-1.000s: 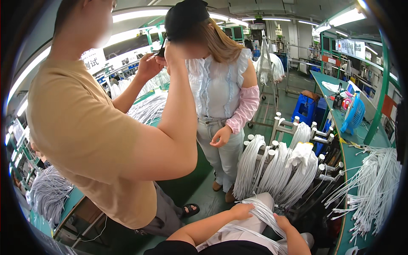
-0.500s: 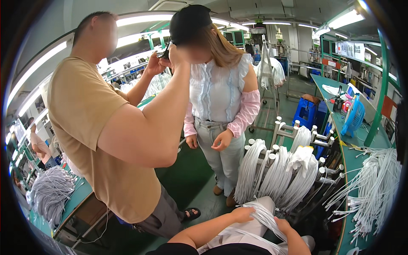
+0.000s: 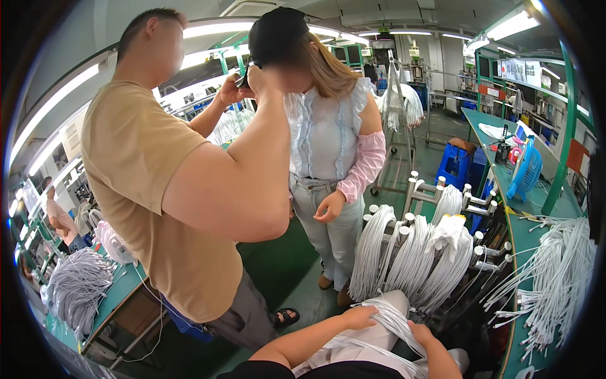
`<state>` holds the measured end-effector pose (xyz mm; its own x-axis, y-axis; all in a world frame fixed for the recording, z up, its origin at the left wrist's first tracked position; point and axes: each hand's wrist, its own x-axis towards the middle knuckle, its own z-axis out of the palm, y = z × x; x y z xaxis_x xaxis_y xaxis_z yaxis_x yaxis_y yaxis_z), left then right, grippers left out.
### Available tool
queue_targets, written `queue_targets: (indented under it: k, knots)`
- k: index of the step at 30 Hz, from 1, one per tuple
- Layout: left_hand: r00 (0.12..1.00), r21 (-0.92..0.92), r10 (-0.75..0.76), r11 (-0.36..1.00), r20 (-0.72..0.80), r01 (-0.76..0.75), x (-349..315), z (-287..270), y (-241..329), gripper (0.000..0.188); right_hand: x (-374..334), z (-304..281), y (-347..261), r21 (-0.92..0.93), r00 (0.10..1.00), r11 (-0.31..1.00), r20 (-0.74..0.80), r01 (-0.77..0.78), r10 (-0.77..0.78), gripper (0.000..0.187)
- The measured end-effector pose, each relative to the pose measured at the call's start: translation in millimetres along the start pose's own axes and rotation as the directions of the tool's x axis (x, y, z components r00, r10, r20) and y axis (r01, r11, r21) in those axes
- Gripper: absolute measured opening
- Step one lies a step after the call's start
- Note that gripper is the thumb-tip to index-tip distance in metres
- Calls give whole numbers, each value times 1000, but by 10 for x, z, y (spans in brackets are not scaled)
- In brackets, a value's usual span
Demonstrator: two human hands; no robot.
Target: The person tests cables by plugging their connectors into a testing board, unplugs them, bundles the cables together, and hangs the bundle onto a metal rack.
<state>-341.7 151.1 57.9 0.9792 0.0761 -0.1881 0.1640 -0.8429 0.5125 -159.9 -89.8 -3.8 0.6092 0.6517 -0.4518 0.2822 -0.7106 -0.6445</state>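
A bundle of white cables (image 3: 394, 321) lies slantwise across my lap, its strands trailing down between my forearms. My left hand (image 3: 361, 317) is closed on the upper left side of this bundle, with its fingertips partly hidden. Lower down on the right side, my right hand (image 3: 419, 332) grips the same cables, thumb on top. Just beyond my knees, more white cables (image 3: 413, 265) hang in thick hanks from a metal rack (image 3: 409, 221). A white glove (image 3: 449, 237) is draped over them.
A person in a tan shirt (image 3: 170, 252) stands close on the left, arms raised toward a second person in a black cap (image 3: 328, 142). To the right runs a green workbench (image 3: 499, 167) with a blue fan (image 3: 525, 170) and loose cables (image 3: 549, 284). Another cable heap (image 3: 79, 284) lies far left.
The person in the tan shirt has shifted slightly right, elbow included, uncovering more of the left table. My hands and the cable bundle stay nearly as they were.
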Motion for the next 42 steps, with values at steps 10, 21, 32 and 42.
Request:
queue_targets:
  k: [10,21,32,42]
  knots:
    - [1000,-30,-23,999,18,24,-26,-48,62,56,-51,-14,-38,9,1000,1000,10,-11,11,69]
    - [999,4,22,1000,-35,-22,-48,-20,22,59,-66,-6,-43,34,1000,999,13,-20,20,69]
    - [995,29,-48,998,-83,50,-45,-166,276,46,110,89,176,-1,1000,1000,-21,9,-9,69]
    - [971,143,-16,988,-238,51,-25,11,296,33,-18,37,93,17,1000,1000,-21,1,-1,67]
